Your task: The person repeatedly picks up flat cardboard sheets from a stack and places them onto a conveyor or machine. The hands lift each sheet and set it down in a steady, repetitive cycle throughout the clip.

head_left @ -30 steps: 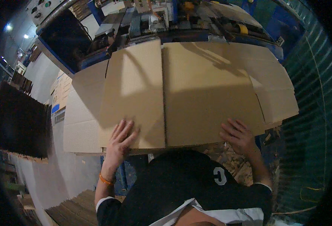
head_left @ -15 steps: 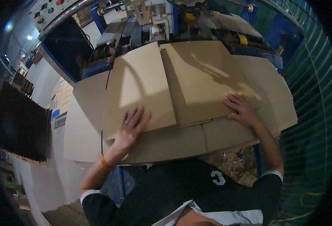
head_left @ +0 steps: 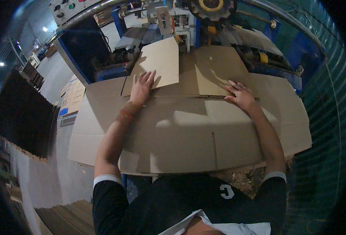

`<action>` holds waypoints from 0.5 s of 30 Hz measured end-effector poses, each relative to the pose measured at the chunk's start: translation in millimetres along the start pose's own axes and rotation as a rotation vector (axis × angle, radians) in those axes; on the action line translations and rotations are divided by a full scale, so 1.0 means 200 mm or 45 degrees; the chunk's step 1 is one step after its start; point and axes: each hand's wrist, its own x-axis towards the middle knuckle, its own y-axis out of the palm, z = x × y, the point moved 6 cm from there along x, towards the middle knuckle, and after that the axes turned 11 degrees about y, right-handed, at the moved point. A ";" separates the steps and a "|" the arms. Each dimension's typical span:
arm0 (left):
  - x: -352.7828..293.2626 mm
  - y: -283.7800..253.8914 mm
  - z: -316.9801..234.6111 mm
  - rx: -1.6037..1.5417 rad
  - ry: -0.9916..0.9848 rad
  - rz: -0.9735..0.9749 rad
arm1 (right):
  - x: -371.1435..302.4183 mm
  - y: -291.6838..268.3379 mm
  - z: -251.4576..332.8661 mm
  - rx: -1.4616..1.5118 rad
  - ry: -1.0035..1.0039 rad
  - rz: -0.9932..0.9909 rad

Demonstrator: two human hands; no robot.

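Observation:
A brown cardboard sheet lies with its far edge at the machine's mouth. On its left side rests a lighter cardboard flap, whose far tip reaches up between the machine parts. My left hand presses on the flap's near left part, fingers spread. Flat on the sheet's near right edge is my right hand, its fingers also stretched out. Beneath both, wider cardboard with a dark slot extends toward my body. Neither hand grips anything.
Ahead stands a blue-framed machine with a dark wheel and a control panel at upper left. Dark stacked cardboard and printed cardboard stand left. Scraps lie below; a green corrugated wall runs along the right.
Both hands have slid away from my body, pushing the sheet and its flap farther toward the machine. More of the cardboard underneath shows now.

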 end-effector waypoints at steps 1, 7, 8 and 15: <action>-0.02 0.00 0.02 0.004 -0.079 0.020 | 0.00 0.02 -0.01 -0.097 0.034 -0.026; -0.05 -0.06 -0.03 0.186 -0.170 0.236 | 0.14 0.19 -0.09 -0.080 0.508 0.487; -0.03 -0.08 -0.03 0.253 -0.193 0.306 | 0.17 0.17 -0.06 -0.016 0.478 0.410; -0.62 -0.58 0.04 -0.283 -0.503 -0.344 | -0.35 -0.20 0.10 0.228 0.196 0.277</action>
